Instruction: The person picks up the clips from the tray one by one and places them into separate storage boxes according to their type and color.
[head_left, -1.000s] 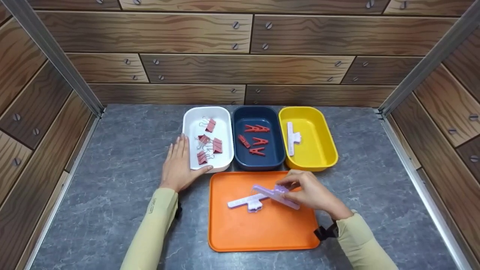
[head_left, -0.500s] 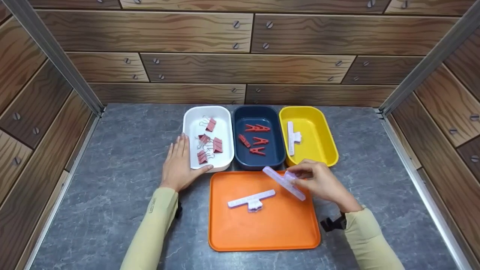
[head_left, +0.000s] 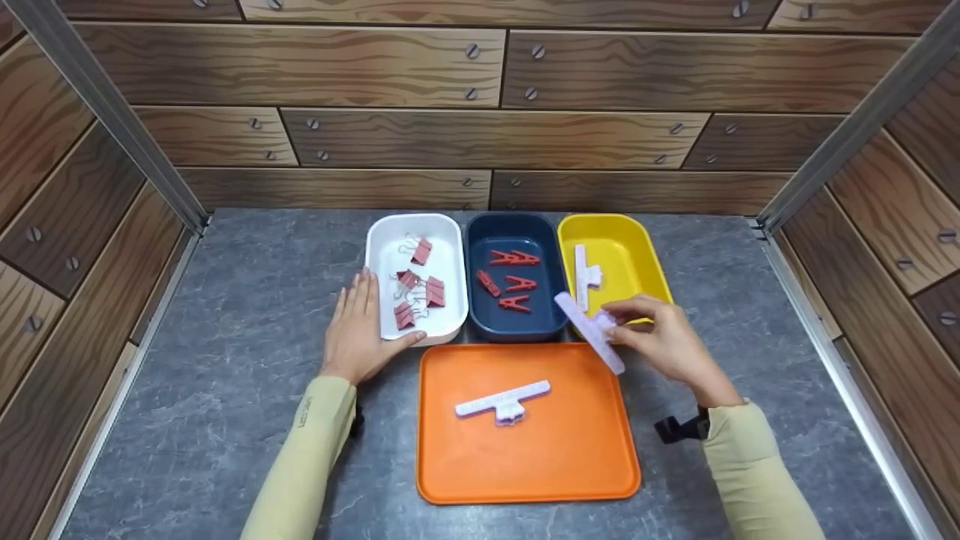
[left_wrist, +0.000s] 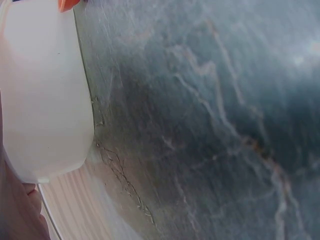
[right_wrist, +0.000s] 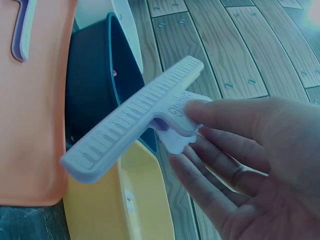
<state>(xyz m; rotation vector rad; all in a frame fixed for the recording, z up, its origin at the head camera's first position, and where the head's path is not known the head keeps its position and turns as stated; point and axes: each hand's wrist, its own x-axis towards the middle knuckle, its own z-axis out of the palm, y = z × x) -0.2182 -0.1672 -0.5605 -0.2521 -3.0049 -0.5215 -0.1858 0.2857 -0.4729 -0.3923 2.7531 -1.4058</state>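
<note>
My right hand [head_left: 656, 334] pinches a lilac bag clip [right_wrist: 135, 117] by its grip tab between thumb and fingers. The clip's long bar slants across the near wall of the yellow bin [head_left: 634, 262] in the head view. Inside that bin lies another lilac clip [head_left: 580, 277], along the left wall. A third bag clip [head_left: 502, 399] rests on the orange tray [head_left: 525, 465]. My left hand [head_left: 355, 330] lies with straight fingers along the left side of the white bin [head_left: 381, 232], thumb at its near corner; in the left wrist view only part of the hand shows.
Several red binder clips [head_left: 435, 291] lie in the white bin. The dark blue bin [head_left: 517, 326] in the middle holds several small red clothespins [head_left: 520, 282]. All three bins stand side by side behind the tray. Wood-patterned walls [head_left: 375, 135] enclose the grey tabletop [head_left: 247, 300].
My right hand has lifted the bag clip off the tray area and carried it right and away from me to the yellow bin's near edge. The left hand has stayed put.
</note>
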